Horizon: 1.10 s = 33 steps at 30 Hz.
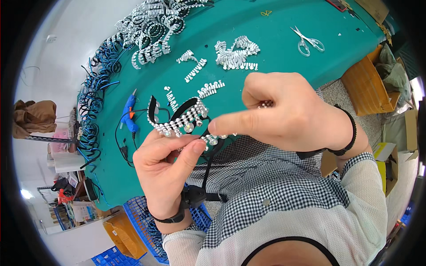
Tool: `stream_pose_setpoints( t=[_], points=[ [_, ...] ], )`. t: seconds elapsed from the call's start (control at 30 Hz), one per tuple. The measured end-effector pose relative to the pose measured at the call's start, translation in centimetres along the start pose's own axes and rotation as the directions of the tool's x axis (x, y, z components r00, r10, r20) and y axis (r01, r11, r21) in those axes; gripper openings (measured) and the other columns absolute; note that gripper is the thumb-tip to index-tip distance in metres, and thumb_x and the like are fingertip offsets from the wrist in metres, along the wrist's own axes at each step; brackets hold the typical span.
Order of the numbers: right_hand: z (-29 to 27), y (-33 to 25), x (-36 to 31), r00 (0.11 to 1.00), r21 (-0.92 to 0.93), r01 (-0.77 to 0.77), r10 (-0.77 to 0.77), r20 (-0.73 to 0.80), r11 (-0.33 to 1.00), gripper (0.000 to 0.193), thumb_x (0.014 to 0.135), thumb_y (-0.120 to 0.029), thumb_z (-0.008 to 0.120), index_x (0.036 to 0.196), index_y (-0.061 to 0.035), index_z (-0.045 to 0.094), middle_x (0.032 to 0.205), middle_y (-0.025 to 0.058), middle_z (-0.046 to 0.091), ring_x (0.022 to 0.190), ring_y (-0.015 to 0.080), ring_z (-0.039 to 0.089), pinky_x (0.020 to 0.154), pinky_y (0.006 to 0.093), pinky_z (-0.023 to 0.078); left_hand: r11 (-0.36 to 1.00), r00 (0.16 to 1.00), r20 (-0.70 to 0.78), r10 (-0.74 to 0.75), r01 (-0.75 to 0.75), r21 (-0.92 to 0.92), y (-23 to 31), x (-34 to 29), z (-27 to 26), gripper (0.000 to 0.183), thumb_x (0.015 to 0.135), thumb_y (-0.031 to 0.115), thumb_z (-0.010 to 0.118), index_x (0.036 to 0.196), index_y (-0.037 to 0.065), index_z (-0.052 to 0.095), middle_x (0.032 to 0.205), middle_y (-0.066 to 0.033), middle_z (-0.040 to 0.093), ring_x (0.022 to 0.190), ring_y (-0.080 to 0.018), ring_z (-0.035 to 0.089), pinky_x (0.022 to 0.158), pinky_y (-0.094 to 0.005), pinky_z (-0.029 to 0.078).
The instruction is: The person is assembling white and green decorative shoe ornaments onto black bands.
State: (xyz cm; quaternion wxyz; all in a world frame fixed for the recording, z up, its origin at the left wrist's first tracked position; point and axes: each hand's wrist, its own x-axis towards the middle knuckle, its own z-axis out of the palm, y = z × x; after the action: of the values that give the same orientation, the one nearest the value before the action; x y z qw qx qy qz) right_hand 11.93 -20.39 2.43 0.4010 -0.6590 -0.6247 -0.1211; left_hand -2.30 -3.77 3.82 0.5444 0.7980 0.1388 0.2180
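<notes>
My left hand [166,166] is closed on a black headband [186,119] trimmed with rows of silver rhinestones and round clear gems. Its thumb and fingers pinch the lower part of the band. Over the trim, my right hand [290,111] reaches across with its index finger stretched to the band's near side. The other fingers of that hand are curled, and a few small dark shiny beads [266,104] show between them; what they belong to is hidden. Beyond the headband, short rhinestone trim pieces [211,88] lie on the green table [275,22].
A blue glue gun [128,111] with its cord lies left of my hands. Clear-handled scissors [307,42] lie at the far right. A heap of rhinestone strips [153,31] and many blue-black bands [95,88] line the left edge. A blue basket [140,217] stands below the table.
</notes>
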Motion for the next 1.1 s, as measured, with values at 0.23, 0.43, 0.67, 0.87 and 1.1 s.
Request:
stream_pose_setpoints(
  t=[0.23,0.43,0.67,0.87,1.1],
  points=[
    [1.4,0.7,0.0,0.985,0.060,0.108,-0.099,-0.143,0.992,0.027,0.062,-0.008,0.072,0.088,-0.0131,0.067,0.069,0.0023,0.047,0.051,0.0119,0.046,0.041,0.0234,0.034,0.995,0.993,-0.076,0.093,-0.095,-0.026,0.0,0.0,0.5,0.016,0.061,-0.004,0.074,0.075,-0.001,0.066,0.073,-0.0051,0.057,0.068,-0.0111,0.055,0.058,-0.0216,0.041],
    [1.8,0.6,0.0,0.847,0.820,-0.413,0.499,0.185,0.397,0.007,0.079,-0.009,0.063,0.079,-0.0015,0.061,0.077,0.0043,0.055,0.059,0.0097,0.050,0.053,0.0219,0.041,0.874,0.891,-0.133,0.434,-0.380,0.304,-1.0,0.0,0.7,0.021,0.056,-0.006,0.074,0.072,0.002,0.062,0.078,-0.0072,0.060,0.071,-0.0165,0.056,0.062,-0.0253,0.044],
    [1.3,1.2,0.1,0.757,0.836,-0.548,0.438,0.485,0.021,0.023,0.086,-0.019,0.056,0.080,0.0028,0.059,0.074,0.0048,0.056,0.060,0.0080,0.052,0.049,0.0203,0.041,0.727,0.795,-0.037,0.606,-0.535,0.430,-0.9,0.6,0.3,0.024,0.055,-0.005,0.075,0.070,0.007,0.061,0.066,-0.0028,0.059,0.061,-0.0158,0.047,0.056,-0.0274,0.035],
    [1.5,2.2,0.6,0.717,0.714,-0.674,0.400,0.571,0.189,0.040,0.084,-0.030,0.058,0.105,0.0038,0.052,0.074,0.0055,0.056,0.056,0.0093,0.054,0.047,0.0208,0.043,0.667,0.760,0.004,0.650,-0.574,0.475,0.4,0.8,-1.2,0.019,0.059,-0.005,0.074,0.072,0.002,0.064,0.072,-0.0058,0.060,0.066,-0.0160,0.050,0.062,-0.0266,0.037],
    [4.7,5.5,0.6,0.761,0.744,-0.647,0.200,0.618,0.167,0.057,0.084,-0.042,0.053,0.118,0.0034,0.045,0.083,0.0112,0.057,0.055,0.0148,0.057,0.053,0.0261,0.048,0.493,0.715,0.126,0.688,-0.587,0.642,6.1,1.1,-2.3,0.015,0.062,-0.010,0.072,0.074,-0.005,0.064,0.078,-0.0094,0.060,0.073,-0.0162,0.056,0.066,-0.0240,0.042]
  ],
)
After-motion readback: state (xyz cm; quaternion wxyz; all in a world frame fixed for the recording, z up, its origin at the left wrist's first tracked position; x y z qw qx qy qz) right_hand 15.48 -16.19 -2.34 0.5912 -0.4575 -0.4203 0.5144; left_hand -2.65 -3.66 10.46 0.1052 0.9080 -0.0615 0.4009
